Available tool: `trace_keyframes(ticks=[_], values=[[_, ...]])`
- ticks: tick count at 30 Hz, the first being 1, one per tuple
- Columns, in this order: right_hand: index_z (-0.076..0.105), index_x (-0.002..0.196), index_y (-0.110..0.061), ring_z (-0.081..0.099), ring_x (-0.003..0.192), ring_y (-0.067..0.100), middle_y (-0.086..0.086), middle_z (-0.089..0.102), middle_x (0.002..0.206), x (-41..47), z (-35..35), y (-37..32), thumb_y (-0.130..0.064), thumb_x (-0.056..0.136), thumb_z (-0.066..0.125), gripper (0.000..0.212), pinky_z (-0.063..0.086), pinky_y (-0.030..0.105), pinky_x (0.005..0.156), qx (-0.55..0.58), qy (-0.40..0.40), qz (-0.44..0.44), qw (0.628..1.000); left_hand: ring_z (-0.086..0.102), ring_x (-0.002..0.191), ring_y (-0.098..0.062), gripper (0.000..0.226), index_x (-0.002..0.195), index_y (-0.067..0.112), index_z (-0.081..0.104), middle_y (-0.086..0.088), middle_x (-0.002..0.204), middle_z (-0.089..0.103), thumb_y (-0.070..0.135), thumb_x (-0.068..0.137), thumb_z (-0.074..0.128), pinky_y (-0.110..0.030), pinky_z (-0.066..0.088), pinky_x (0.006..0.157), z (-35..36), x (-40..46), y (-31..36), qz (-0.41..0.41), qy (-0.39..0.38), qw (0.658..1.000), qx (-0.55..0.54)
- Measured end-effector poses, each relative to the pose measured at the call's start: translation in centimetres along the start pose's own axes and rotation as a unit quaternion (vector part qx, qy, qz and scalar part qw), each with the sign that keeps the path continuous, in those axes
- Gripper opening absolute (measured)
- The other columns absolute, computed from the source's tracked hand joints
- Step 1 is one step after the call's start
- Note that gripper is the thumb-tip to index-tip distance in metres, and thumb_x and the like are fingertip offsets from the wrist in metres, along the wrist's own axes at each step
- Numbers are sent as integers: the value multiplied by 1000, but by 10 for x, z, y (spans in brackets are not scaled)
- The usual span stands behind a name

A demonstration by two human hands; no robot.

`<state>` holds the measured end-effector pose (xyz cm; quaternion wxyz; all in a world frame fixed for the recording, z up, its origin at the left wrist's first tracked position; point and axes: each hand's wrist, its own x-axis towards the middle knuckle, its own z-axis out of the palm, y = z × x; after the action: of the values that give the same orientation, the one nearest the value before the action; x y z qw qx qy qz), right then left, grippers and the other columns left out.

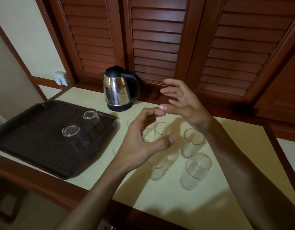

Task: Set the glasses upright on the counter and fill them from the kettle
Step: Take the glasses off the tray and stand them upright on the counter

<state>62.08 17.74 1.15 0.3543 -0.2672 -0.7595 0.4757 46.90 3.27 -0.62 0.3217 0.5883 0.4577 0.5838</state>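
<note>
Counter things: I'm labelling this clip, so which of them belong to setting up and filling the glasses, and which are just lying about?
Part of the job:
- two upturned glasses on the tray
- four upright glasses on the counter
- kettle
- left hand, right hand, both open and empty

Just lying about:
- wall socket
- shutter doors

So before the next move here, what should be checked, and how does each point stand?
1. Glasses on the counter upright: four stand open-end up, for example the nearest glass. Ok.
2. All glasses off the tray: two upside-down glasses remain there. Not ok.
3. Hands free: left hand and right hand hover open, holding nothing. Ok.
4. Kettle within reach, on its base, lid shut. Ok.
5. Water in the kettle: cannot tell.
6. Counter glasses filled: they look empty. Not ok.
</note>
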Motion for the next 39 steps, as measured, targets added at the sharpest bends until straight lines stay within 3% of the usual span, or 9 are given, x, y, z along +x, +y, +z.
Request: trace_keyframes(ticks=[5,9,14,17,21,26,31,35,39], values=[[47,142,-36,51,136,8,-3,59,138,46,48,-13,-50,72,81,79,44,41,113,-39,-49,21,998,57,132,-18,55,127,18,60,6,131,64,30,78,83,-41,43,116,-78,7,-8,0,-36,996,85],[48,140,-36,53,131,8,-1,57,136,88,93,-18,-44,70,86,80,49,25,97,-71,-83,37,993,61,123,-11,53,126,26,61,12,128,65,30,78,83,-38,51,106,-143,11,-18,-8,-32,983,182],[46,145,-33,54,122,15,2,53,134,135,157,-8,-28,78,90,81,43,23,90,-172,-147,58,972,62,102,-9,21,95,20,67,7,107,64,27,81,80,-31,53,89,-216,10,-49,20,65,950,303],[42,151,-32,50,110,7,-2,48,133,153,193,-2,-29,81,87,83,41,12,82,-259,-220,59,939,56,102,-18,31,90,21,62,4,104,58,37,75,84,-28,45,84,-240,8,-75,-42,48,921,384],[46,150,-30,51,120,19,5,51,135,171,233,4,-31,84,83,76,44,32,99,-381,-295,53,875,58,103,-22,43,92,24,61,5,102,56,58,68,70,-40,53,82,-259,1,-98,-108,-9,906,408],[64,129,-17,58,108,23,1,54,115,203,271,-1,-29,88,80,47,48,35,87,-435,-302,59,846,61,98,-15,35,98,32,65,10,97,57,62,79,62,-37,53,81,-301,17,-110,-148,-111,895,405],[66,118,-15,55,95,20,4,59,112,238,313,-4,-28,86,81,38,36,29,61,-465,-303,50,830,66,90,-9,20,106,41,60,13,99,65,54,91,66,-34,54,82,-356,47,-99,-214,-198,830,474],[59,101,-17,57,91,23,3,59,102,259,336,-12,-24,82,85,33,37,31,58,-483,-327,62,810,69,89,-10,30,118,34,64,12,94,68,49,93,68,-31,56,88,-383,70,-88,-247,-256,751,557],[63,117,-14,63,89,24,4,63,104,270,356,-22,-25,76,89,49,49,32,66,-567,-374,115,725,70,103,-16,54,128,29,64,8,106,72,51,81,80,-35,55,96,-380,91,-87,-278,-333,641,633]])
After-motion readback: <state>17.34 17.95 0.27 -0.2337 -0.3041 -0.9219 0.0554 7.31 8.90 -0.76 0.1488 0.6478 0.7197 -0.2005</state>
